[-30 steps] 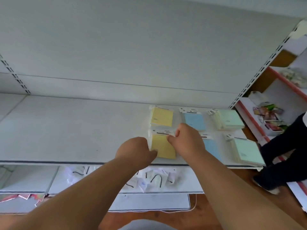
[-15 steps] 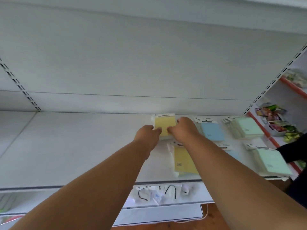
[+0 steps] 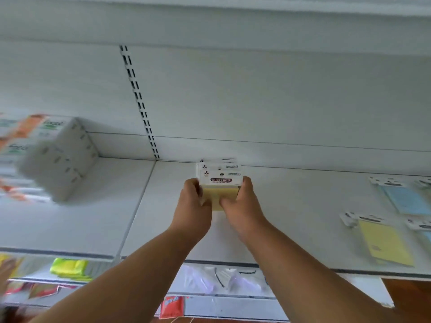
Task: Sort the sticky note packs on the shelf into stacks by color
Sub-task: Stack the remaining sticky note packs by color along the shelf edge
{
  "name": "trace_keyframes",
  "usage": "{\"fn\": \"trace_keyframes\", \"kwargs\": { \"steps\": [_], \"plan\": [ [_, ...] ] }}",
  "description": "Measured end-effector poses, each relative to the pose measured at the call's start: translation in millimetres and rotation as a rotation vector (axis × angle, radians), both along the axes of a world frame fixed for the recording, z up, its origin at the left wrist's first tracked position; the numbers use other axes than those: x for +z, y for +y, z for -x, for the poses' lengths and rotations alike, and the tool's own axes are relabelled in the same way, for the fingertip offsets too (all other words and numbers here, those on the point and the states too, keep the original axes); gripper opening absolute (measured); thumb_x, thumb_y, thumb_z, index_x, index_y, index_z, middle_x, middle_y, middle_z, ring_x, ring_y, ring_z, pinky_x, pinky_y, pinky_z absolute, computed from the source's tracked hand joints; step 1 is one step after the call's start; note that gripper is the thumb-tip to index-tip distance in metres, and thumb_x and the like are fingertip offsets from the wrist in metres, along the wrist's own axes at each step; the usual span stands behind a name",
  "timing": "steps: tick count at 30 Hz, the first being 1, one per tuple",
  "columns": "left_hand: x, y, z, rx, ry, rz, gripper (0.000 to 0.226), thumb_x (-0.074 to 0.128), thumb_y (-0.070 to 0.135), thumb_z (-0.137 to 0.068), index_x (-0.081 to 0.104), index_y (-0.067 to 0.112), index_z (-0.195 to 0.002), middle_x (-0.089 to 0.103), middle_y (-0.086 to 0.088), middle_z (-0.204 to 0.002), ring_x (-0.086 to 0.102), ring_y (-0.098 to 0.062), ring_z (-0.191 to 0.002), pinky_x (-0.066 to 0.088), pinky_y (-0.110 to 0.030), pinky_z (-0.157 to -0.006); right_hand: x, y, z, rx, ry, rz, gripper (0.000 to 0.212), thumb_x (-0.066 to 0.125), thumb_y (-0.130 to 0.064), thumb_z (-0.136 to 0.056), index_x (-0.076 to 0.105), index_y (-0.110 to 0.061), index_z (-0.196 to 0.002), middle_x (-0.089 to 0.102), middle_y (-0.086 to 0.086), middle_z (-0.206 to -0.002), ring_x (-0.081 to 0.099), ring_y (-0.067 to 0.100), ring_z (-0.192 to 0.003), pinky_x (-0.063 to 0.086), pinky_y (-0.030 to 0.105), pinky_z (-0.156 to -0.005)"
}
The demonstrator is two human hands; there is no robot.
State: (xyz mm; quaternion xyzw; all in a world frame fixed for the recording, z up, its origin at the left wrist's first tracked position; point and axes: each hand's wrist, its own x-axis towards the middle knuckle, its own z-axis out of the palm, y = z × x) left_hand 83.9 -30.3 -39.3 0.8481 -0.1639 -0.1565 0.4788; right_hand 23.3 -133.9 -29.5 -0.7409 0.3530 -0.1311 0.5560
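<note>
The left hand (image 3: 192, 207) and right hand (image 3: 242, 206) grip the yellow sticky note stack (image 3: 219, 185) between curled fingers, above the shelf (image 3: 163, 217).

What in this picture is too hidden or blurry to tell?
- Stack of yellow sticky note packs, head view: both hands cover its sides, so the pack count is unclear.
- White cardboard boxes at left: motion blur makes the print unreadable.
- Pale blue sticky note pack: cut off by the right edge.
</note>
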Motion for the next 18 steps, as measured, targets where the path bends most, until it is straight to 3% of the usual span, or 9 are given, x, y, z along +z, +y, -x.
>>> {"fn": "trace_keyframes", "kwargs": {
  "steps": [3,6,9,12,16,18],
  "plan": [
    [-1,13,-9,0.025,0.004,0.050,0.041,0.050,0.003,-0.090,0.041,0.014,-0.129,0.055,-0.003,-0.118,0.055,-0.020,-0.107,0.045,-0.030,-0.087,0,19,-8,-0.021,-0.107,0.065,0.055,0.056,0.000,-0.080,0.047,-0.022,-0.129,0.063,-0.004,-0.120,0.062,0.013,-0.104,0.050,0.029,-0.092],
    [-3,17,-6,-0.014,0.027,0.102,0.049,0.047,0.004,-0.088,0.042,0.021,-0.134,0.054,0.002,-0.125,0.054,-0.015,-0.113,0.043,-0.028,-0.093,-8,26,-7,0.012,-0.097,0.118,0.058,0.052,-0.001,-0.080,0.048,-0.027,-0.131,0.064,-0.008,-0.120,0.061,0.011,-0.107,0.049,0.030,-0.095],
    [-7,20,2,-0.075,0.027,0.128,0.059,0.046,0.001,-0.080,0.044,0.027,-0.132,0.050,0.010,-0.122,0.049,-0.006,-0.111,0.035,-0.015,-0.089,-20,28,-2,0.058,-0.004,0.099,0.063,0.046,0.002,-0.082,0.040,-0.028,-0.137,0.062,-0.005,-0.123,0.059,0.016,-0.112,0.045,0.030,-0.097],
    [-7,23,5,-0.085,-0.018,0.119,0.058,0.045,-0.003,-0.086,0.040,0.032,-0.133,0.050,0.016,-0.119,0.048,0.001,-0.104,0.032,0.002,-0.077,-20,26,-3,0.076,-0.002,0.106,0.065,0.047,0.002,-0.086,0.034,-0.028,-0.142,0.060,-0.005,-0.127,0.058,0.014,-0.113,0.040,0.022,-0.093],
    [-8,18,1,-0.114,-0.050,0.095,0.062,0.043,-0.002,-0.088,0.035,0.029,-0.141,0.051,0.017,-0.120,0.049,0.002,-0.102,0.039,-0.013,-0.083,-19,26,-3,0.062,-0.050,0.153,0.068,0.046,0.004,-0.089,0.027,-0.024,-0.148,0.054,-0.006,-0.135,0.053,0.011,-0.120,0.037,0.020,-0.100],
    [-7,15,1,-0.138,-0.036,0.089,0.062,0.043,-0.005,-0.084,0.039,0.028,-0.137,0.052,0.021,-0.112,0.052,0.001,-0.099,0.038,-0.005,-0.078,-22,23,0,0.068,-0.006,0.161,0.067,0.043,0.004,-0.087,0.030,-0.024,-0.147,0.055,-0.005,-0.134,0.054,0.013,-0.118,0.037,0.020,-0.097]
  ]
}}
